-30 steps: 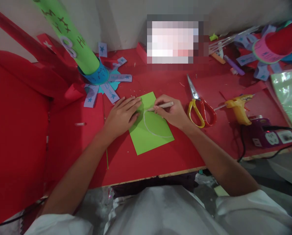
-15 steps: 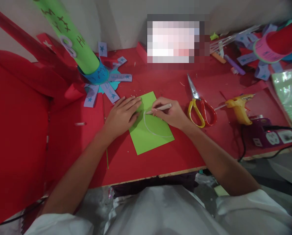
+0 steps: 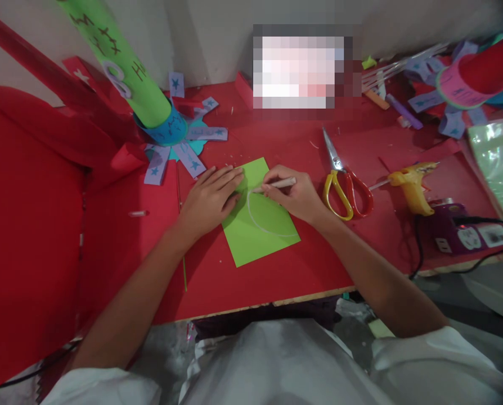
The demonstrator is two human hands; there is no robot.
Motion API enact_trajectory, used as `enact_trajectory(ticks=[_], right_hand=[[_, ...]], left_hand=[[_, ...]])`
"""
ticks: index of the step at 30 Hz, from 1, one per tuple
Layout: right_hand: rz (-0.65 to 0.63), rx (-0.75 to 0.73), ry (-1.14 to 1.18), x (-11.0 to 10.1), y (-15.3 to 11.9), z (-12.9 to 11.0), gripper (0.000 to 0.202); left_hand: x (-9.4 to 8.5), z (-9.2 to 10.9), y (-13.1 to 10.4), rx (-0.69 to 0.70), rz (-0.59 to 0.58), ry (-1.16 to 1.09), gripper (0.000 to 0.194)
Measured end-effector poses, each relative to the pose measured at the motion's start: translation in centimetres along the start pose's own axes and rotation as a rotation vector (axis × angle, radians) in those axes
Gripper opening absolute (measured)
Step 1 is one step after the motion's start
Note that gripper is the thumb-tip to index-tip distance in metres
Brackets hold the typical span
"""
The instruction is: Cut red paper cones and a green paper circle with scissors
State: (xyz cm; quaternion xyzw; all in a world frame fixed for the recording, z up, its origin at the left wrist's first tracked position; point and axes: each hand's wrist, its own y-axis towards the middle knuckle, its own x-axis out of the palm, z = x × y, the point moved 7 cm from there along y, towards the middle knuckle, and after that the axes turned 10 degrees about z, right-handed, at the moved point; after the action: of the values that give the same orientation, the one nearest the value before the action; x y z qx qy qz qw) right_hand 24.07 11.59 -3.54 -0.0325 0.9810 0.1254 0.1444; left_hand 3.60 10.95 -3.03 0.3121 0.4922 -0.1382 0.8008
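A lime-green sheet (image 3: pixel 255 247) lies tilted on the red table (image 3: pixel 218 295), with a curved white line drawn across it. My left hand (image 3: pixel 211 199) rests flat on the sheet's left edge, its fingers stretched out. A pale pen-like marker (image 3: pixel 283 183) is pinched in my right hand (image 3: pixel 293 194), its tip touching the sheet at the upper end of the curve. To the right of this hand lie scissors (image 3: pixel 338 163) with one yellow and one red handle, their blades pointing away.
A green paper tube (image 3: pixel 146 95) stands on a blue base at back left. Farther right are a yellow glue gun (image 3: pixel 416 188), a purple box (image 3: pixel 458 236) with a black cable, and a pink-and-red paper piece (image 3: pixel 460 81). A pixelated patch hides the back centre.
The marker tip in my right hand has shifted very slightly up along the sheet. My left hand and the sheet have stayed put.
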Motion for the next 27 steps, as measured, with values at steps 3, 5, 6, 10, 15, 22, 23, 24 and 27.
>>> enact_trajectory(ticks=[3, 5, 6, 10, 15, 22, 23, 24, 27], right_hand=[[0.101, 0.016, -0.028, -0.8, 0.2, 0.3, 0.028], [0.129, 0.023, -0.015, -1.0, 0.2, 0.4, 0.026], [0.12, 0.021, -0.006, -1.0, 0.2, 0.4, 0.025], [0.023, 0.009, 0.009, -0.2, 0.0, 0.3, 0.023], [0.164, 0.007, -0.048, -1.2, 0.1, 0.3, 0.019], [0.115, 0.024, -0.034, -0.8, 0.0, 0.3, 0.022], [0.124, 0.021, -0.055, -0.9, 0.0, 0.3, 0.023], [0.149, 0.018, -0.077, -1.1, 0.1, 0.3, 0.023], [0.274, 0.022, -0.127, -2.0, 0.1, 0.2, 0.025]], left_hand=[[0.0, 0.0, 0.0, -0.006, -0.004, 0.003, 0.049], [-0.1, 0.1, 0.1, -0.006, -0.001, 0.007, 0.049], [-0.1, 0.1, 0.1, -0.003, 0.001, 0.009, 0.048], [-0.1, 0.1, 0.1, 0.005, -0.003, 0.012, 0.047], [0.0, 0.1, 0.0, 0.001, 0.0, 0.006, 0.048], [-0.1, 0.1, 0.1, -0.004, -0.006, -0.004, 0.049], [-0.1, 0.0, 0.1, -0.008, -0.008, -0.007, 0.049], [-0.1, 0.0, 0.1, -0.011, -0.008, -0.01, 0.05], [0.0, 0.0, 0.0, -0.011, -0.008, -0.011, 0.05]])
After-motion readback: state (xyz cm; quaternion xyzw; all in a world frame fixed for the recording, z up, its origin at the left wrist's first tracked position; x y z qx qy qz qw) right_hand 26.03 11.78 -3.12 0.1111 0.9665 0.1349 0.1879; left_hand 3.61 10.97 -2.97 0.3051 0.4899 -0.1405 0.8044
